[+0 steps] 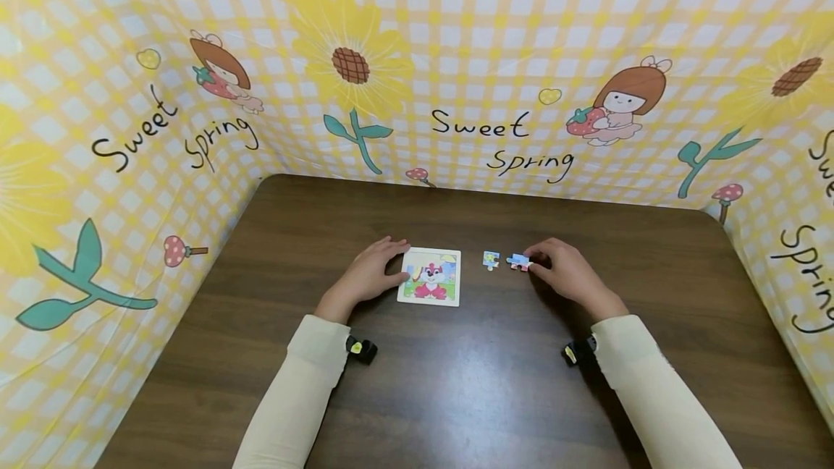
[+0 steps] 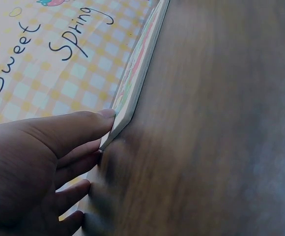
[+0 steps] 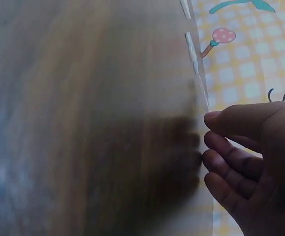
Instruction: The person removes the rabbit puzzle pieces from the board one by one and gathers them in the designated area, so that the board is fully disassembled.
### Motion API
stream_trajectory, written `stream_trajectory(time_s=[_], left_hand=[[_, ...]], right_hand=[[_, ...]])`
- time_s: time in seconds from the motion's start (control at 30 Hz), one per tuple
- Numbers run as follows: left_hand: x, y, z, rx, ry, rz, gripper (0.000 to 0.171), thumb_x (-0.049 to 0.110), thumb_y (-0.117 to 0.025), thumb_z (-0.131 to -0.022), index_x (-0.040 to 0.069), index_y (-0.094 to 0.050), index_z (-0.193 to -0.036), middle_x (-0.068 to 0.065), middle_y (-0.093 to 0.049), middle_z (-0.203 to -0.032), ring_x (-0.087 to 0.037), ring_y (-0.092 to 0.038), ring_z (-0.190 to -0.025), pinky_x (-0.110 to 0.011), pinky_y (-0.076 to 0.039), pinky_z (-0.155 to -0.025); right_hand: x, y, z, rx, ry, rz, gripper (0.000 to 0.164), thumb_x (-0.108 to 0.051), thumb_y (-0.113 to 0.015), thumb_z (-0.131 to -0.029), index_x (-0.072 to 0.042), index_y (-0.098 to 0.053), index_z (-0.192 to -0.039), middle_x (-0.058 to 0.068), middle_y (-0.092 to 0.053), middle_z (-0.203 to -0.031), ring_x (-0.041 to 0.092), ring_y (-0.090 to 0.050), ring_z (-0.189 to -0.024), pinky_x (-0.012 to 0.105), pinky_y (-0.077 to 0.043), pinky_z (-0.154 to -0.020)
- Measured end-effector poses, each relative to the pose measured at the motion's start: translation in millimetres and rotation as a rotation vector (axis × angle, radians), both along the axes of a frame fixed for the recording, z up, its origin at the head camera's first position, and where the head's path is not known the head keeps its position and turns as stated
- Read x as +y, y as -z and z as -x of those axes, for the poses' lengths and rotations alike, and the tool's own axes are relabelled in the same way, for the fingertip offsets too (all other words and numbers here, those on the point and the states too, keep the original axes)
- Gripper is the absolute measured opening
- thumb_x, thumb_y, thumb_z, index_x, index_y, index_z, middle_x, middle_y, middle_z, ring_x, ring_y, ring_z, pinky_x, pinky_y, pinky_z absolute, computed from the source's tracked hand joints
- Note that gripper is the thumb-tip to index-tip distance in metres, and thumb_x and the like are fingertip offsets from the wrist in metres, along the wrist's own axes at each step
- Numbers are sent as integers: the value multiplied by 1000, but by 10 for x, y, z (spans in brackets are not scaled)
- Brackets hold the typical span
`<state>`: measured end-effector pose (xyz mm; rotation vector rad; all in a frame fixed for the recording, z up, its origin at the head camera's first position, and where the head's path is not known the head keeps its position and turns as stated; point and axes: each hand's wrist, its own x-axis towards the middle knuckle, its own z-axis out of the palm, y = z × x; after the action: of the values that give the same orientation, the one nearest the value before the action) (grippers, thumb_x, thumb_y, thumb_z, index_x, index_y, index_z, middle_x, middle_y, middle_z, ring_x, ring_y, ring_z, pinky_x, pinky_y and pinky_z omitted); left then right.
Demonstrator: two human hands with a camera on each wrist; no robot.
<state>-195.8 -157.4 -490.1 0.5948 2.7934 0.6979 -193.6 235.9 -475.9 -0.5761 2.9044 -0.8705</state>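
Observation:
A square puzzle board [image 1: 428, 298] with a white rim and a pink-and-white cartoon animal lies on the table. My left hand [image 1: 369, 272] holds its left side, the thumb on the rim and the index finger along the edge. In the left wrist view, the thumb of the left hand [image 2: 39, 157] meets the corner of the board [image 2: 140, 73]. To the right, my right hand [image 1: 565, 270] pinches a blue and pink puzzle piece [image 1: 519, 261] at its right end. A second, blue and yellow puzzle piece [image 1: 491, 260] lies between that piece and the board.
The brown wooden table [image 1: 443, 396] carries all of these things. A yellow checked cloth [image 1: 423, 35] printed with flowers and lettering rises as a wall behind it and along both sides. Each wrist wears a black strap.

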Motion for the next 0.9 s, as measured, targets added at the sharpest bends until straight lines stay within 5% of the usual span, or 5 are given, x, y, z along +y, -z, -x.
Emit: stream_trajectory(time_s=[0.9], left_hand=[[-1, -16, -27, 7, -5, -10, 63, 39, -66, -92, 17, -45, -148, 0, -39, -153, -27, -21, -146, -55, -20, -114]], right_hand=[[23, 5, -22, -12, -7, -14, 25, -10, -66, -93, -4, -69, -117, 13, -61, -107, 30, -57, -99, 49, -48, -85]])
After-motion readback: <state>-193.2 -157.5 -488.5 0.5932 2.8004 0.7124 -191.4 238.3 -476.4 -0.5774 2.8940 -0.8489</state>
